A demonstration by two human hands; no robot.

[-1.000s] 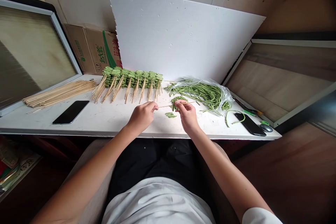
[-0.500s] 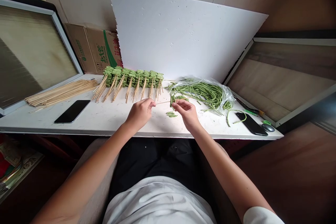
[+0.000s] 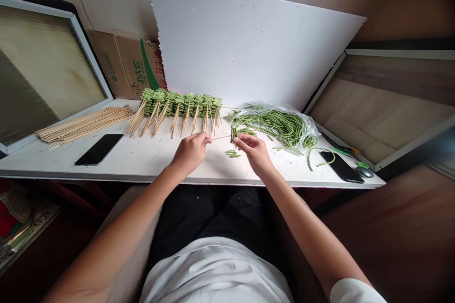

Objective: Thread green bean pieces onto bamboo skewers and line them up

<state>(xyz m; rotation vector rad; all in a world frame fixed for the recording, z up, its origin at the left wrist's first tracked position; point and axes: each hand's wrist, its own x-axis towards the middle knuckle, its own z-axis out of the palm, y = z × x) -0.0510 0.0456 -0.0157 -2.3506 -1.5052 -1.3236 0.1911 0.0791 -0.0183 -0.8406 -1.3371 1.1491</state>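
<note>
A thin wooden skewer (image 3: pixel 221 138) spans the gap between my two hands above the white table. My left hand (image 3: pixel 192 149) pinches its left end. At the other end, my right hand (image 3: pixel 253 150) is closed on green bean pieces (image 3: pixel 233 133), which stand crosswise on the skewer. Part of those pieces is hidden by my fingers. Several cut bean pieces (image 3: pixel 232 154) lie on the tabletop just below, and more lie behind my right hand. Finished-looking bean skewers (image 3: pixel 181 104) are stacked in a row at the back, their sticks pointing toward me.
Loose bare skewers (image 3: pixel 85 125) lie at the left beside a black phone (image 3: pixel 99 149). Long green beans (image 3: pixel 277 125) spill from a clear plastic bag (image 3: pixel 310 130). Another phone (image 3: pixel 341 167) and a grey mouse-like object (image 3: pixel 364 172) are at right. A white foam board (image 3: pixel 256 47) leans behind.
Both hands keep almost the same pose and hold on the skewer and beans. The whole view has shifted very slightly.
</note>
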